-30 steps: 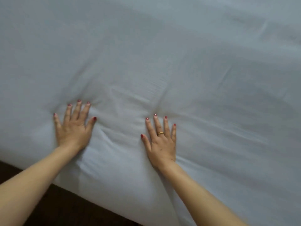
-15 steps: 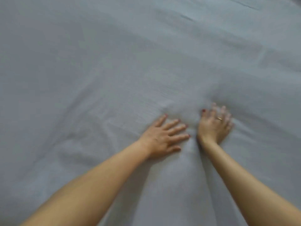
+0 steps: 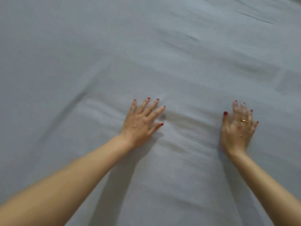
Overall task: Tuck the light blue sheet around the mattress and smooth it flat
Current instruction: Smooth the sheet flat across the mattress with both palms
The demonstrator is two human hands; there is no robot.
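The light blue sheet [image 3: 146, 54] fills the whole head view and covers the mattress, which is hidden beneath it. My left hand [image 3: 141, 123] lies flat on the sheet just left of centre, fingers spread and straight, palm down. My right hand [image 3: 237, 128] presses flat on the sheet to the right, fingers straight, a gold ring on one finger; it is slightly blurred. A band of small wrinkles runs between the two hands. Longer creases cross the sheet farther away at the upper right.
A long fold line runs diagonally from the left hand up toward the left part of the sheet [image 3: 78, 98]. No bed edge or floor shows in this view.
A second ago both hands pressed near the bed's edge. Half a second ago they lay close together farther in. Now they have slid apart, the right hand moving right, and the view looks farther over the bed.
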